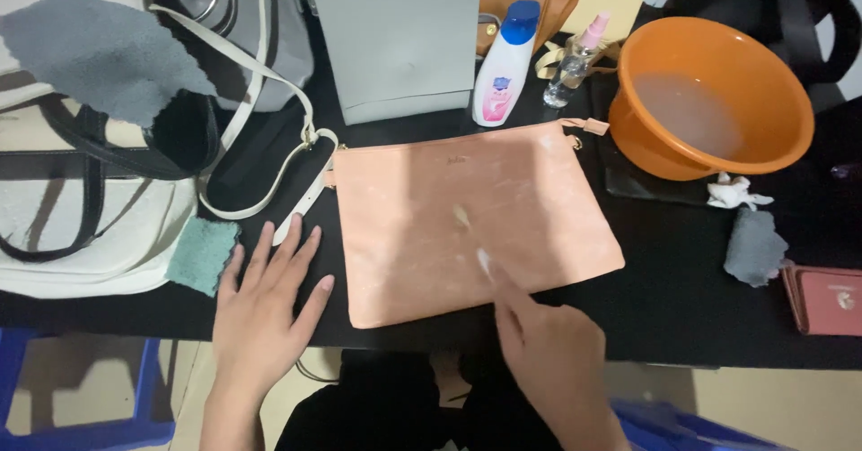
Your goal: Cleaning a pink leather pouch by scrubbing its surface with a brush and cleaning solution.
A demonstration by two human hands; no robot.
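right hand [549, 348]: pinched shut on a small white swab [485, 262], tip pressed onto the lower middle of the pink leather pouch [476, 226]. Can't tell exactly what the swab is, it's blurred.
left hand [265, 303]: flat on the black table [682, 307], fingers spread, holding nothing, just beside the pouch's left edge and a small teal cloth [203, 253].
pouch: lies flat in the middle of the table, right in front of the person, pale smears and a little streak on the surface.
step: looks like spot-rubbing marks off the leather, somewhere mid-way since smears remain. Next bit probably needs small, light strokes with the left hand pinning the pouch so it doesn't slide.
orange basin [714, 92]: far right, holds shallow cloudy water.
white bottle with blue cap [503, 69]: upright behind the pouch, contents not visible.
small clear spray bottle [575, 60]: just beside it, looks nearly see-through, level unclear.
grey cloth [754, 246]: near the basin, with 1 crumpled white tissue [732, 190].
left side: white bags [81, 199] with a grey rag [99, 51] on top.
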